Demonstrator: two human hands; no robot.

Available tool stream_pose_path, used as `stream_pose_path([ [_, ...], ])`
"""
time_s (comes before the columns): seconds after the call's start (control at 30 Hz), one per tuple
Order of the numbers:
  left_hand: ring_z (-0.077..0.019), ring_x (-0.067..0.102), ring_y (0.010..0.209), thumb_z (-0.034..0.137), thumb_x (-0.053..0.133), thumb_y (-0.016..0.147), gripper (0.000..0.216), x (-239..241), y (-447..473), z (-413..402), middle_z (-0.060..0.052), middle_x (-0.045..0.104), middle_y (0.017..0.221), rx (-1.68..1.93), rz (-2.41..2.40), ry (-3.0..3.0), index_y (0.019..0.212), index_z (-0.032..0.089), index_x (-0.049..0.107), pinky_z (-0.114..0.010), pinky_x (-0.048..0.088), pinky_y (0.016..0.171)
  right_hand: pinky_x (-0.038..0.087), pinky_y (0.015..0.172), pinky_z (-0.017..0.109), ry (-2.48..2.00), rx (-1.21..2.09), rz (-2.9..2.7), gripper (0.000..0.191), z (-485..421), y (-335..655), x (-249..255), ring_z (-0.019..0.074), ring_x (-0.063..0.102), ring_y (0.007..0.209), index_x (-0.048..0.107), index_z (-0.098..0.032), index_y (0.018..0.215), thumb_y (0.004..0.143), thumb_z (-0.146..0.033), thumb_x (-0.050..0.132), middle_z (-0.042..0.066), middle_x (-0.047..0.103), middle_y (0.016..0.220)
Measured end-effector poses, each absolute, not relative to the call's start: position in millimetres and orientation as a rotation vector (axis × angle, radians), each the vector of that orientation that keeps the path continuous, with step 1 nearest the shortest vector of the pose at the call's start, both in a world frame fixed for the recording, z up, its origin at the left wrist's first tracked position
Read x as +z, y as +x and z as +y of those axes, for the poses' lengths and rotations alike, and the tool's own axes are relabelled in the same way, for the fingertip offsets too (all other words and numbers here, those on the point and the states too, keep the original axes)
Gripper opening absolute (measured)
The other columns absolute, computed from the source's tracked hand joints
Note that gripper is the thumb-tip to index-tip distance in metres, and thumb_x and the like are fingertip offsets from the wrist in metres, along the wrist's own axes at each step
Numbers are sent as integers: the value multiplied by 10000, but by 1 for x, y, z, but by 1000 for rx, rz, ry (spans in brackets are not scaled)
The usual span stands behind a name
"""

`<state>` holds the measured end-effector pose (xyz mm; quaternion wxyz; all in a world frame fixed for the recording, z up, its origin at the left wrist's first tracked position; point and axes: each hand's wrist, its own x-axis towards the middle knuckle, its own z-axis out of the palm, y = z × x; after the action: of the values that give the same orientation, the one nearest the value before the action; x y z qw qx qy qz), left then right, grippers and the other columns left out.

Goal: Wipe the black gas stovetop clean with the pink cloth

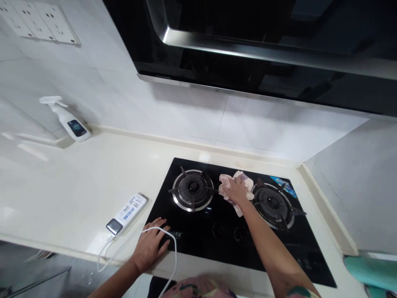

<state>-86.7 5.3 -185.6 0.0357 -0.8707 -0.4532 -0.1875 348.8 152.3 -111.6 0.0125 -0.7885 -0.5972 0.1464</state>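
Observation:
My right hand (237,191) presses a crumpled pale pink cloth (226,182) onto the black glass gas stove (198,231), between its two burners. The fingers are bent over the cloth. Left of it is one round burner (193,187) with pan supports; the other burner (273,203) sits just right of my wrist. My left hand (151,242) rests with fingers spread at the stove's front left corner and holds nothing. A white cable (175,252) passes over its fingers.
A white power bank (132,209) with a small screen lies on the cream counter (93,182). Against the wall stands a white spray bottle (70,122). A black range hood (248,54) overhangs the stove. Wall sockets (40,22) are at upper left; a green object (369,269) is at right.

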Motion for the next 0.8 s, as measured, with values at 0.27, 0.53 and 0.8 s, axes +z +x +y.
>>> stream_pose_path([
  [0.27, -334, 594, 1359, 389, 644, 950, 345, -189, -84, 3, -103, 692, 1396, -509, -1470, -2724, 1266, 269, 710, -506, 492, 1093, 288, 1263, 515, -1950, 980, -2131, 846, 72, 375, -123, 362, 311, 1546, 530, -353, 1570, 759, -290, 765, 87, 318, 1676],
  [0.53, -341, 599, 1350, 399, 637, 953, 333, -189, -88, 4, -109, 695, 1383, -511, -1459, -2712, 1250, 269, 716, -507, 491, 1088, 445, 1133, 440, -1814, 883, -1921, 379, 76, 324, -117, 278, 559, 1242, 728, -259, 1221, 848, -328, 717, 86, 587, 1261],
  [0.8, -319, 632, 1307, 414, 647, 939, 335, -188, -90, 5, -93, 712, 1358, -525, -1334, -2640, 1235, 273, 715, -455, 512, 1047, 376, 1101, 532, -2206, 688, -2175, 573, 77, 310, -107, 388, 449, 1378, 631, -332, 1421, 859, -366, 741, 119, 515, 1514],
])
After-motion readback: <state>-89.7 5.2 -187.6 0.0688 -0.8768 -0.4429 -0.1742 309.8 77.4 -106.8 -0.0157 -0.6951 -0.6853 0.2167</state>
